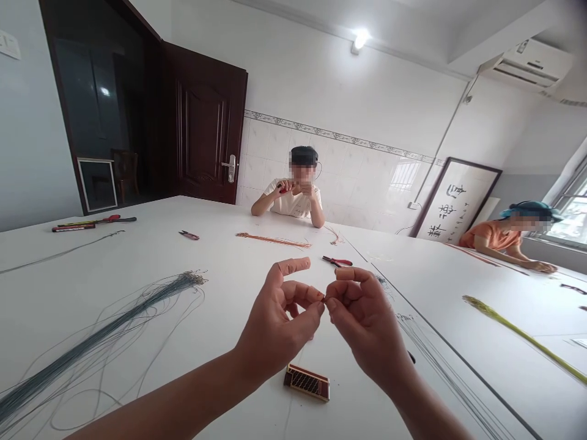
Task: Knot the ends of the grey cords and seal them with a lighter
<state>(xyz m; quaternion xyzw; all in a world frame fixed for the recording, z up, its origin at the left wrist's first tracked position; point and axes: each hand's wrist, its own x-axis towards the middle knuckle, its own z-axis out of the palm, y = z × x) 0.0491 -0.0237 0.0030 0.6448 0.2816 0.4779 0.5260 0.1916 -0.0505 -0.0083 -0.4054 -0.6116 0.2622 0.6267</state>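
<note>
My left hand [277,321] and my right hand [369,321] meet above the white table, fingertips nearly touching. Each pinches between thumb and finger a tiny dark bit [324,299], too small to name. Both index fingers are raised, with a tan wrap around their ends. Below the hands lies a small box with a dark patterned top [307,382]. Just beyond them rest red-and-black pliers [337,261]. To the left stretches a bundle of grey-green cords [151,302], and thin grey cords [440,360] run beside my right forearm.
A person [293,201] sits opposite with both hands raised; another in orange [498,238] works at the right. Orange cords [275,239], snips [189,235], a yellow-green bundle [513,330] and tools [94,223] lie about. A table seam [431,336] runs at the right.
</note>
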